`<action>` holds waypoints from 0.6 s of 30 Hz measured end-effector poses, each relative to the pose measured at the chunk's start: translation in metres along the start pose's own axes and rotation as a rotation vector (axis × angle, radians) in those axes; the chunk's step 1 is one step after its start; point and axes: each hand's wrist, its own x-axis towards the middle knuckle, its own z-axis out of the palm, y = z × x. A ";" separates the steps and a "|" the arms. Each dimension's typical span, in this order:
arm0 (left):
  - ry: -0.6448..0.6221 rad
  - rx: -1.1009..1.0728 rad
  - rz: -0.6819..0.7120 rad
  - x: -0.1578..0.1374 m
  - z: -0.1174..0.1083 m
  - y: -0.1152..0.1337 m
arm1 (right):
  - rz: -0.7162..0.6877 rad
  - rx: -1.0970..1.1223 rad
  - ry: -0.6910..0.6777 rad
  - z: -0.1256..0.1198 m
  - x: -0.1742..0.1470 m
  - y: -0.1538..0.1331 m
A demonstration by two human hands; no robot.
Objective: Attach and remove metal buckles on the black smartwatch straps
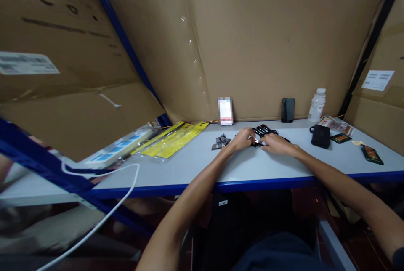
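Observation:
Over the middle of the table, my left hand (244,139) and my right hand (275,143) are close together with fingers curled in. Between their fingertips lies a small dark piece (256,144) with a pale, shiny spot. Both hands seem to grip it, but what it is I cannot make out. Just behind them rest several black loop-shaped pieces (262,129), partly hidden by the hands. Left of my left hand are small dark grey pieces (221,141), lying flat on the white tabletop (189,170).
Yellow cards in clear plastic (175,140) and a power strip (121,147) lie at left. A lit phone (225,111), a dark phone (288,110) and a bottle (317,105) stand at the back. A black case (320,136) lies right. A white cable (126,195) hangs off the left side.

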 end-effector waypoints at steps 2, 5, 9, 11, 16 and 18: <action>0.018 -0.004 -0.016 0.000 0.000 0.001 | -0.004 0.004 0.005 0.000 0.000 0.000; 0.092 0.051 -0.115 -0.001 0.000 0.001 | -0.001 0.002 0.010 0.001 -0.001 0.001; 0.050 0.078 -0.088 -0.001 -0.002 0.000 | -0.002 -0.001 0.005 0.001 0.000 0.001; 0.033 0.053 -0.040 0.000 -0.002 0.000 | -0.010 -0.002 -0.009 0.000 0.000 0.000; 0.066 0.013 -0.058 0.000 -0.004 0.000 | -0.013 -0.013 -0.016 -0.001 0.000 -0.003; 0.042 0.002 -0.054 0.000 -0.006 0.000 | -0.019 -0.013 -0.011 -0.001 0.000 -0.003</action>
